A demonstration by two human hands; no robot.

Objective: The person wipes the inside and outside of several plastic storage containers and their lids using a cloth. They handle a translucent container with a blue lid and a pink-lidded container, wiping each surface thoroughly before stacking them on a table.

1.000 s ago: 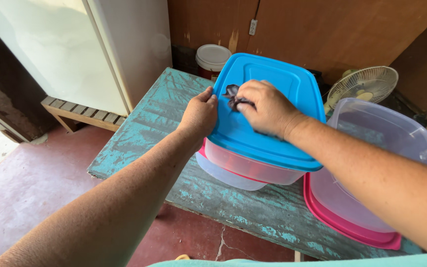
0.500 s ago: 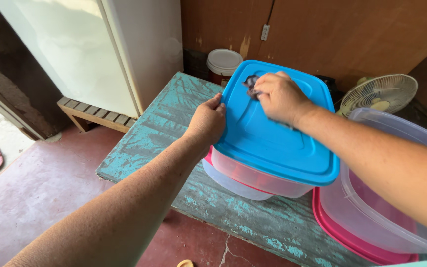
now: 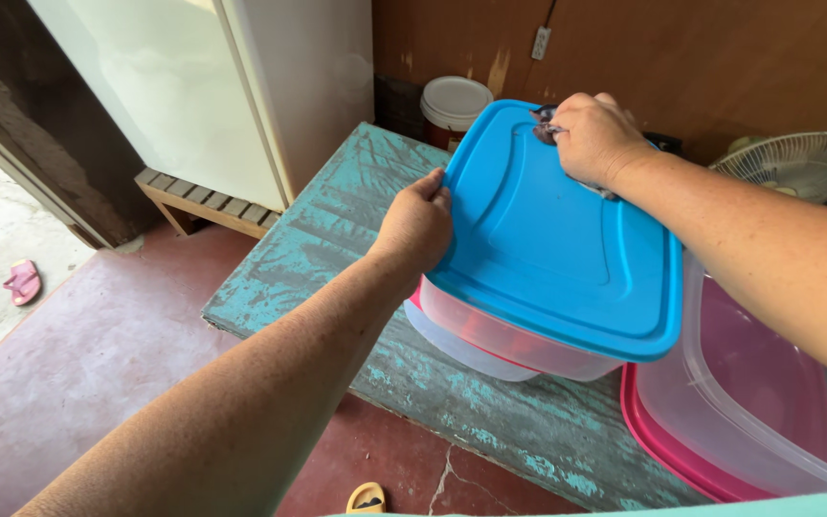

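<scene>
A blue plastic lid (image 3: 547, 239) lies on top of a stack of clear plastic containers (image 3: 490, 330) on a worn turquoise table (image 3: 327, 239). My left hand (image 3: 418, 225) grips the lid's near left edge, thumb on top. At the lid's far edge my right hand (image 3: 591, 134) presses a small dark cloth (image 3: 544, 126), mostly hidden under the fingers, against the lid.
A clear container on a pink lid (image 3: 739, 402) sits to the right. A white-lidded bucket (image 3: 455, 103) and a fan (image 3: 796, 163) stand behind the table by a wooden wall. A white refrigerator (image 3: 232, 86) on a wooden pallet (image 3: 193, 206) is at left. Slippers (image 3: 11, 282) lie on the floor.
My right hand has slid the cloth from the lid's left middle to its far edge. The left hand keeps its grip on the lid's edge.
</scene>
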